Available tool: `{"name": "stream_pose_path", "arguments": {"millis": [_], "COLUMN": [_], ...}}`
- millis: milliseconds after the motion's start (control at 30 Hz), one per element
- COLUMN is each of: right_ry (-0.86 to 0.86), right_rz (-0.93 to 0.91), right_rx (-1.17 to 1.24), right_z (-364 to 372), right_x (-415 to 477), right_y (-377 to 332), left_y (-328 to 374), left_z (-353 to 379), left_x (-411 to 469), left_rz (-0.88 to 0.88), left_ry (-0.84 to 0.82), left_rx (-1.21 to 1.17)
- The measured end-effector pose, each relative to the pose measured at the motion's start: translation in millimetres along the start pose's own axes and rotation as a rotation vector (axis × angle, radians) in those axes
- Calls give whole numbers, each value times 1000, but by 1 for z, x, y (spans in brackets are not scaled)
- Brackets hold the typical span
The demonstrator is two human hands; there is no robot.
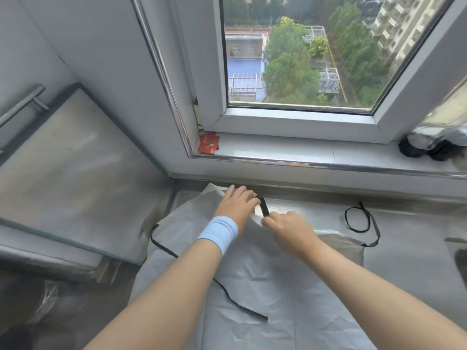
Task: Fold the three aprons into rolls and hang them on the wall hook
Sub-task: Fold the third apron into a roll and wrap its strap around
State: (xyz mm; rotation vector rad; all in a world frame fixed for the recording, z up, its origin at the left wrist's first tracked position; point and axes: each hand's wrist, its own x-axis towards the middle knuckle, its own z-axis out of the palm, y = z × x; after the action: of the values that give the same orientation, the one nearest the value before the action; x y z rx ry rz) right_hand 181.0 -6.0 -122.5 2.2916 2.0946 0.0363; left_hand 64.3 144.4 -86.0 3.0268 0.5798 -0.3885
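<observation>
My right hand pinched the black strap, left hand pressed flat on the thin apron spread over the counter; I judged it light, limp, slippery, best gripped along its top hem.

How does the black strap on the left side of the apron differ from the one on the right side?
The left thin black fabric strap stretches out in a long wavy line; the right thin black fabric strap curls into a loop. The left one lies mostly across the translucent white plastic apron; the right one lies mostly on the grey counter. Neither is held.
</observation>
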Motion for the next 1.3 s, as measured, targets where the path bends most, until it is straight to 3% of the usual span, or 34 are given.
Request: {"name": "stream_pose_path", "arguments": {"millis": [100,267,333,433,500,600,700,767,867,933,1033,1167,1233,1300], "right_ry": [-188,-223,-332,-510,-597,-712,-578,-458,-413,-393,-346,-352,-208,27], "right_rz": [31,523,662,730,717,680,666,625,516,494,633,795,764,783], "right_rx": [209,660,674,440,413,553,609,602,702,752,949,1290,1373,1304], "right_z": [-4,-11,-12,-13,-14,-15,-23,-33,-50,-68,-99,-128,-131,-132], "right_x": [-16,-6,-4,-14,-23,-37,-50,-52,-52,-55,-53,-54,-51,-44], "right_y": [-9,-10,-8,-8,-8,-7,-6,-3,6,10,13,23,27,32], "left_y": [6,10,12,13,11,13,22,28,31,32,26,20,14,5], "left_z": [-3,-1,-1,1,7,10,-2,-15,-41,-61,-92,-131,-140,-145], "left_x": [-10,-30,-42,-52,-54,-57,-59,-59,-64,-71,-80,-95,-99,-99], "left_rz": [34,-23,-69,-224,-312,-408,-449,-427,-380,-427,-558,-675,-725,-770], "left_ry": [-117,-266,-251,-101,40,12,-118,-179,-120,23,265,405,443,492], "left_rx": [134,-36,-191,-447,-448,-387,-343,-186,-13,-125,-496,-688,-693,-645]}}
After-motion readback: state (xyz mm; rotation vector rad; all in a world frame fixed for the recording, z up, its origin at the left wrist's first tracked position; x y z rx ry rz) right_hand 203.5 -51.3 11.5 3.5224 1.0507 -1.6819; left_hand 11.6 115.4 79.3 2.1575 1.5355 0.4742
